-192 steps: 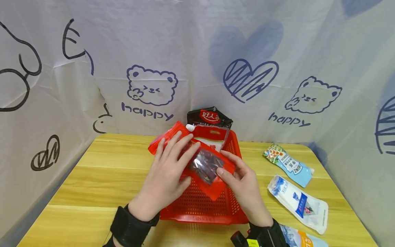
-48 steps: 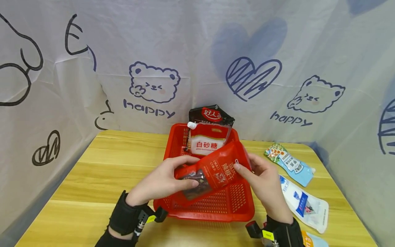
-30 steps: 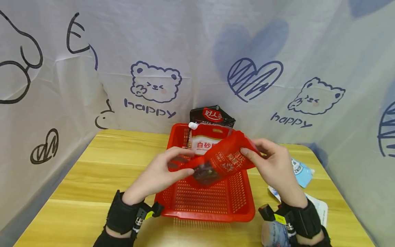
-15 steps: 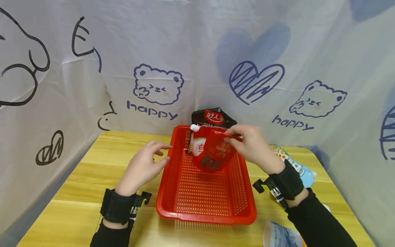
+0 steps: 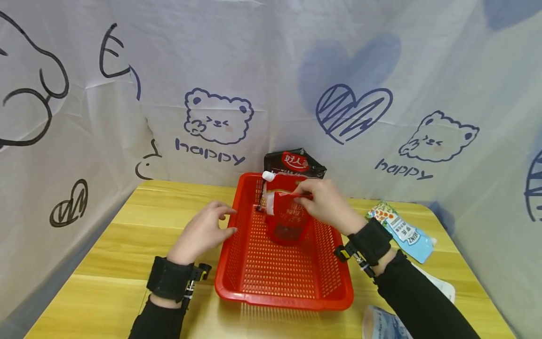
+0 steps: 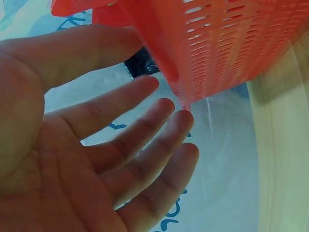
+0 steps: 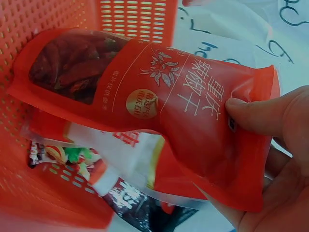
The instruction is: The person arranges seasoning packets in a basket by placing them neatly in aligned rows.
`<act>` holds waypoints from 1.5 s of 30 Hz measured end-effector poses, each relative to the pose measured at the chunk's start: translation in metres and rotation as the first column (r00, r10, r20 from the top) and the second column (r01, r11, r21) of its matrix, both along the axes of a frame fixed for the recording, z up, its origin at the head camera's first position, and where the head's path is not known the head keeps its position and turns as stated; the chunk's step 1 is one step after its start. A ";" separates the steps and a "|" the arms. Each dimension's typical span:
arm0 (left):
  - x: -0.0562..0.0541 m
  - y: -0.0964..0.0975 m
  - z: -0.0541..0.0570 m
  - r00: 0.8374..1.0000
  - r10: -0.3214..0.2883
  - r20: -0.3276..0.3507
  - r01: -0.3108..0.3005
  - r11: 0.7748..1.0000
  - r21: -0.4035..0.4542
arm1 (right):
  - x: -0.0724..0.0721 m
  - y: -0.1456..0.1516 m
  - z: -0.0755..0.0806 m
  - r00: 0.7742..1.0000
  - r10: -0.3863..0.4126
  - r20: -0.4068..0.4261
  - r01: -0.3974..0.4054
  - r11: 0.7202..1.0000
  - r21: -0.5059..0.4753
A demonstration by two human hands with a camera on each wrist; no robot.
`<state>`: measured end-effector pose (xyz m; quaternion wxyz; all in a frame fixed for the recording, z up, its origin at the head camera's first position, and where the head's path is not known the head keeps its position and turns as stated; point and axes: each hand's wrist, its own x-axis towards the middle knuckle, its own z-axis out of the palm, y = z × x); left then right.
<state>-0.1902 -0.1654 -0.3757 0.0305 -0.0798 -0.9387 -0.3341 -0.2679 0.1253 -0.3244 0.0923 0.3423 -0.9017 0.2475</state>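
A red plastic basket (image 5: 292, 302) stands mid-table. My right hand (image 5: 323, 202) pinches the top edge of a red dried chili bag (image 5: 290, 226) between thumb and fingers. The bag hangs upright inside the basket; in the right wrist view its clear window (image 7: 72, 65) shows dark red chilies. Behind it leans a red and white sugar pouch (image 5: 281, 182) with a white cap, partly hidden by the bag. A black pouch (image 5: 292, 162) rises at the basket's back. My left hand (image 5: 203, 230), fingers loosely bent and holding nothing, is at the basket's left rim; contact is unclear.
To the right lie a light blue Heinz pouch (image 5: 408, 235) and a white packet (image 5: 442, 286), mostly hidden by my right sleeve. A blue and white packet (image 5: 381, 325) is near the front edge. A white cloth wall (image 5: 279, 84) stands behind the table.
The chili bag, earlier handled by both hands, has been let go by the left hand. My right hand turned it upright and lowered it into the basket, before the sugar pouch.
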 end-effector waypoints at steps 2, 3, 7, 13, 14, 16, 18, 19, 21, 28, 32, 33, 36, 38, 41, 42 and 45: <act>-0.001 0.001 -0.001 1.000 -0.001 0.009 0.001 1.000 0.001 | -0.001 -0.002 -0.003 1.000 -0.003 -0.010 0.003 1.000 0.014; -0.002 0.001 -0.001 1.000 -0.001 0.013 0.001 1.000 0.005 | -0.001 -0.003 -0.004 1.000 -0.002 -0.018 0.002 1.000 0.019; -0.002 0.003 -0.002 1.000 -0.002 0.018 0.001 1.000 0.022 | 0.000 -0.007 -0.004 0.999 0.000 -0.033 0.001 1.000 0.028; -0.001 0.005 -0.002 0.999 -0.016 0.029 0.014 0.998 0.061 | -0.002 -0.009 -0.005 0.999 -0.030 0.014 0.030 0.999 0.035; -0.001 0.005 -0.002 0.999 -0.017 0.034 0.014 0.998 0.066 | -0.002 -0.009 -0.005 0.999 -0.037 0.022 0.036 0.999 0.040; -0.001 0.005 -0.001 0.999 -0.016 0.043 0.013 0.997 0.070 | -0.002 -0.008 -0.005 0.998 -0.045 0.032 0.044 0.998 0.045; -0.001 0.006 -0.001 0.999 -0.014 0.047 0.011 0.997 0.071 | 0.001 -0.005 -0.004 0.998 -0.048 0.038 0.047 0.998 0.038; -0.002 0.005 -0.001 0.999 -0.013 0.048 0.010 0.998 0.070 | 0.002 -0.003 -0.004 0.998 -0.051 0.040 0.050 0.998 0.029; -0.001 0.005 -0.001 0.999 -0.015 0.050 0.011 0.998 0.069 | 0.006 0.003 -0.001 0.998 -0.050 0.033 0.051 0.999 -0.004; -0.003 0.005 -0.002 0.999 -0.022 0.048 0.020 0.998 0.051 | 0.017 0.044 0.006 0.996 -0.084 0.000 0.083 0.975 -0.204; -0.003 0.006 -0.002 0.999 -0.024 0.030 0.023 0.999 0.024 | 0.015 0.078 0.002 0.987 -0.164 -0.005 0.156 0.951 -0.267; -0.003 0.006 -0.002 0.999 -0.023 0.030 0.022 0.999 0.024 | 0.014 0.087 0.001 0.983 -0.182 -0.004 0.175 0.947 -0.268; -0.003 0.006 -0.002 0.999 -0.019 0.035 0.018 0.999 0.029 | 0.008 0.114 -0.006 0.969 -0.249 0.001 0.242 0.942 -0.234; -0.003 0.006 -0.002 0.999 -0.020 0.039 0.018 0.999 0.034 | 0.005 0.131 -0.011 0.955 -0.297 0.006 0.292 0.937 -0.192; -0.003 0.006 -0.002 0.999 -0.022 0.041 0.021 0.999 0.042 | -0.001 0.156 -0.020 0.933 -0.358 0.042 0.360 0.926 -0.115; -0.002 0.006 -0.002 0.999 -0.023 0.040 0.021 0.999 0.043 | -0.003 0.163 -0.023 0.926 -0.373 0.060 0.377 0.922 -0.089; -0.003 0.007 -0.002 0.999 -0.018 0.039 0.017 0.999 0.037 | -0.009 0.185 -0.033 0.903 -0.409 0.130 0.415 0.910 -0.017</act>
